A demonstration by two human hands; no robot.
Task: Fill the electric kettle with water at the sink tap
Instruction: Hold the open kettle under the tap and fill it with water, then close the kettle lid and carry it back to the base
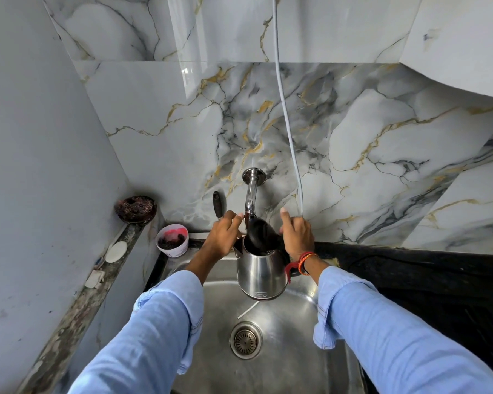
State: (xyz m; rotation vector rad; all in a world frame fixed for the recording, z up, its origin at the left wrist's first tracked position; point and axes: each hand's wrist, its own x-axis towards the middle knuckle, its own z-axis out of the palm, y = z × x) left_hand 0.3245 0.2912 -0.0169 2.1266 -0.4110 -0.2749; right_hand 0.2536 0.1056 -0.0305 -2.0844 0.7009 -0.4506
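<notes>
**Kettle held under the tap, both hands up at the spout**

Our left fingers [234, 216] curl near the tap's handle at the centre of the frame, beside the dark red end of the curved chrome wall tap [251, 191]; we cannot tell whether they actually grip anything. Our right fingers [285, 216] are loosely spread, thumb pointing up, just right of the raised black lid [261, 231], and we cannot tell if they close on the kettle's handle, which the right hand [298, 233] hides. The left hand [222, 237] sits at the kettle's left rim.

Between the two hands, the shiny stainless-steel electric kettle [261, 274] hangs above the round steel sink basin [296, 351], its open mouth directly under the tap's outlet. A red and orange thread band [303, 258] circles our right wrist, and light blue sleeves cover both forearms.

Lower down, the round metal drain strainer [246, 339] lies in the basin. At centre left, a white plastic cup [172, 241] with pink and dark contents stands on the sink's corner, with a dark brown bowl [135, 209] on the ledge beyond it. A grey cable [286, 109] runs down the marble-patterned wall tiles [367, 143]. A black surface [410, 263] stretches to the right.
</notes>
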